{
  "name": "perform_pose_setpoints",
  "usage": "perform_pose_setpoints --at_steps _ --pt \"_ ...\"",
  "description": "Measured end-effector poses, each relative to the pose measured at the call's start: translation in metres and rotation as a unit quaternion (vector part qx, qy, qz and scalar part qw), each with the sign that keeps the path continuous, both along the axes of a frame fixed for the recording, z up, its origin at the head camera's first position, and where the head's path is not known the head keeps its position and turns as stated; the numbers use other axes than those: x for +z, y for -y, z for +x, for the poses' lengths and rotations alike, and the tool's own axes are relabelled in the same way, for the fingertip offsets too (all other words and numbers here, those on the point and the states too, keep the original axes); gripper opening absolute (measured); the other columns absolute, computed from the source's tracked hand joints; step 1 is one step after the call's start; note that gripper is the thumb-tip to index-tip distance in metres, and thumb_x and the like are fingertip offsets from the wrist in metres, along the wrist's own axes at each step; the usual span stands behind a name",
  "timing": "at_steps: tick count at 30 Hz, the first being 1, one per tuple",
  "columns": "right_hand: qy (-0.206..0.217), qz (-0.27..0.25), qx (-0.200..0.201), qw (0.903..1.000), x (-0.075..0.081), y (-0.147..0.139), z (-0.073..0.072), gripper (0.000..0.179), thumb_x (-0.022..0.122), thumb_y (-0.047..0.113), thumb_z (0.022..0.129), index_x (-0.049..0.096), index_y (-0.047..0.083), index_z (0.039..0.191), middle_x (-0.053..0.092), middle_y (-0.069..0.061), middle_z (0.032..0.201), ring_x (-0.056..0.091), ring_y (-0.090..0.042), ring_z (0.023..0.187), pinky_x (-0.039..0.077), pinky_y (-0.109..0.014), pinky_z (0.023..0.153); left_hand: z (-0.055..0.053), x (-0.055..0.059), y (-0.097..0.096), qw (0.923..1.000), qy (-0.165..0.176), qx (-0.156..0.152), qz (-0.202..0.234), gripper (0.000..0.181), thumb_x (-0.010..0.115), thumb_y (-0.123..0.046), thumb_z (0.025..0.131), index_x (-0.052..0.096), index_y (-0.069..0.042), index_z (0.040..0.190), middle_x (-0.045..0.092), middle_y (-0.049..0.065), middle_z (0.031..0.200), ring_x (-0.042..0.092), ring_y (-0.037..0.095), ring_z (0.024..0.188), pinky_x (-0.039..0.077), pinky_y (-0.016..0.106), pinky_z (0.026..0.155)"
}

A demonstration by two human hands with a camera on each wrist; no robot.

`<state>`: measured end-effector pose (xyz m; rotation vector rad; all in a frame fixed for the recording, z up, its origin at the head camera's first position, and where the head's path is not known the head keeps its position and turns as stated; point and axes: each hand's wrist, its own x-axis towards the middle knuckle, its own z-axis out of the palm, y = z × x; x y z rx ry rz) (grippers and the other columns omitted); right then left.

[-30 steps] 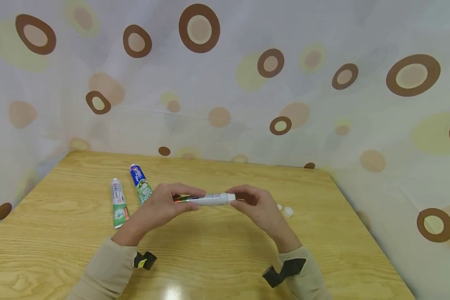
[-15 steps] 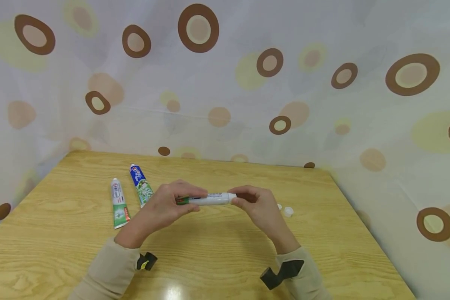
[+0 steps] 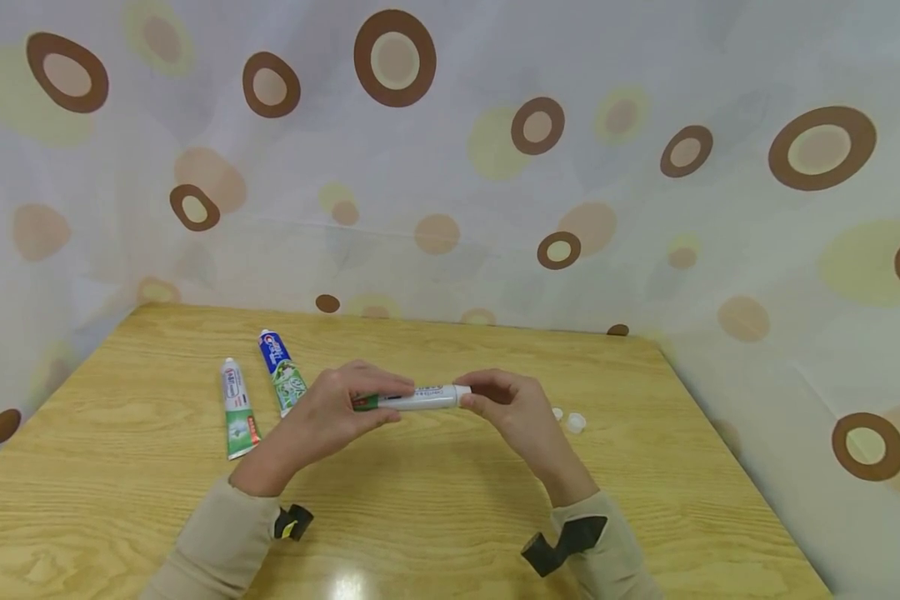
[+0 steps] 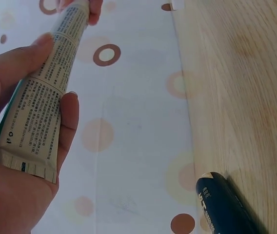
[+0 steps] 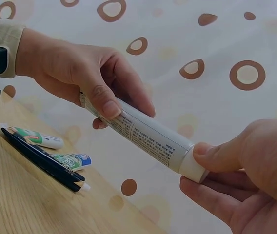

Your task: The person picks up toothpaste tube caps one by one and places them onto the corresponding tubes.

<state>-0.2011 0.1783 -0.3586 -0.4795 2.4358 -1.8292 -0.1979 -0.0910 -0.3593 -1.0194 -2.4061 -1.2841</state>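
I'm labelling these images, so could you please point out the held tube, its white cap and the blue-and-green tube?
Held tube (image 5: 150, 138): right wrist view, printed middle of its body.
White cap (image 5: 192, 167): right wrist view, its side.
Blue-and-green tube (image 3: 287, 377): head view, green print.

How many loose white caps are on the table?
2: in the head view, the smaller-looking cap just right of the right hand, and the larger-looking cap beside it, further right. Others may be hidden.

Caps (image 3: 577, 423) right of held tube (image 3: 426, 399)
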Motion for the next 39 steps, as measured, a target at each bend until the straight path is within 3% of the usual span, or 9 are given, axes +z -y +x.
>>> perform_pose_setpoints --at_steps 5,13,18,25,28,33,39 --pt "0.009 -0.004 -0.008 0.9999 -0.003 -0.003 -0.004 0.026 0.071 0.017 0.092 0.071 0.007 0.116 0.07 -0.009 0.117 0.066 -0.018 0.103 0.054 -0.029 0.089 -0.003 -0.002 0.0 0.9999 0.007 -0.004 -0.011 0.034 0.078 -0.01 0.085 0.075 -0.019 0.117 0.072 -0.002 0.121 0.063 0.017 0.103 0.055 0.023 0.072" --pt "0.02 -0.001 -0.014 0.9997 -0.007 -0.007 -0.01 0.03 0.071 0.019 0.092 0.07 0.006 0.119 0.068 -0.012 0.12 0.065 -0.019 0.104 0.053 -0.029 0.09 -0.011 -0.008 0.004 0.9994 0.032 -0.007 -0.007 0.033 0.077 -0.009 0.085 0.075 -0.019 0.116 0.071 -0.001 0.121 0.066 0.018 0.106 0.056 0.023 0.079" --pt "0.037 0.004 -0.028 0.9989 -0.012 -0.007 -0.02 0.027 0.07 0.019 0.093 0.071 0.009 0.117 0.068 -0.009 0.12 0.064 -0.018 0.105 0.052 -0.037 0.095 -0.025 -0.009 0.002 0.9985 0.054 -0.009 -0.012 0.03 0.075 -0.009 0.087 0.075 -0.018 0.116 0.072 0.001 0.119 0.067 0.019 0.105 0.056 0.025 0.081" --pt "0.036 0.004 -0.044 0.9984 -0.015 -0.009 -0.036 0.026 0.07 0.015 0.093 0.071 0.009 0.118 0.066 -0.011 0.122 0.065 -0.019 0.104 0.053 -0.04 0.097 -0.046 -0.007 -0.006 0.9962 0.081 0.006 -0.03 0.027 0.075 -0.009 0.087 0.076 -0.017 0.113 0.073 0.002 0.116 0.068 0.019 0.105 0.057 0.034 0.086" --pt "0.045 0.004 -0.042 0.9981 -0.017 -0.012 -0.041 0.028 0.069 0.016 0.094 0.07 0.006 0.12 0.065 -0.011 0.124 0.065 -0.019 0.105 0.051 -0.044 0.099 -0.053 -0.01 -0.009 0.9934 0.109 0.01 -0.034 0.026 0.075 -0.012 0.088 0.076 -0.019 0.114 0.073 0.0 0.117 0.067 0.017 0.107 0.057 0.035 0.088" --pt "0.061 0.008 -0.045 0.9971 -0.022 -0.018 -0.051 0.03 0.068 0.017 0.094 0.069 0.005 0.122 0.065 -0.011 0.125 0.066 -0.018 0.106 0.052 -0.04 0.098 -0.066 -0.017 -0.013 0.9884 0.148 0.016 -0.032 0.025 0.074 -0.018 0.09 0.076 -0.023 0.115 0.073 0.0 0.118 0.067 0.018 0.107 0.057 0.035 0.086" --pt "0.071 0.01 -0.046 0.9963 -0.031 -0.021 -0.065 0.028 0.067 0.015 0.095 0.069 0.004 0.121 0.062 -0.013 0.127 0.066 -0.019 0.106 0.051 -0.042 0.1 -0.08 -0.029 -0.018 0.9768 0.212 0.028 -0.008 0.024 0.074 -0.019 0.09 0.076 -0.025 0.113 0.072 -0.001 0.119 0.066 0.021 0.108 0.056 0.034 0.086"
